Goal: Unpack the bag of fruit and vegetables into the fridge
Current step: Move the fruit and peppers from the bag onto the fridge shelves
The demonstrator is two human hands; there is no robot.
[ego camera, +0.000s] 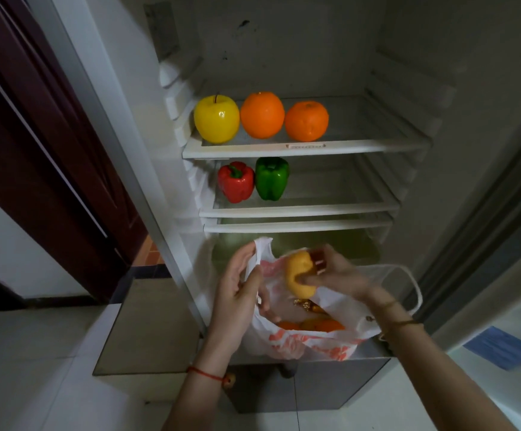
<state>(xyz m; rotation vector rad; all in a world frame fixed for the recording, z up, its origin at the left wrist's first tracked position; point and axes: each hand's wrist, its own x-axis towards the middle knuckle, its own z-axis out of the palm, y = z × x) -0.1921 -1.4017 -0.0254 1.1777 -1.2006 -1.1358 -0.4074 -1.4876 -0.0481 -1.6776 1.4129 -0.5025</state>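
Note:
A white plastic bag [312, 343] with orange print hangs open below the fridge shelves. My left hand [237, 287] grips its left handle. Just above the bag's mouth, my right hand [330, 272] holds a yellow-orange fruit [298, 273]; a dark red thing shows behind its fingers. Orange fruit [309, 325] and a gold-wrapped item [306, 304] lie inside the bag. On the top shelf [377, 144] stand a yellow apple [216, 119] and two oranges [262, 115] [307, 121]. The shelf below [330, 208] carries a red pepper [236, 181] and a green pepper [271, 178].
The right halves of both shelves are bare. A third shelf [299, 225] lies just under the second. The fridge's lower grey compartment [315, 384] stands beneath the bag. A dark wooden door [35, 135] is on the left; the fridge door [502, 213] is open on the right.

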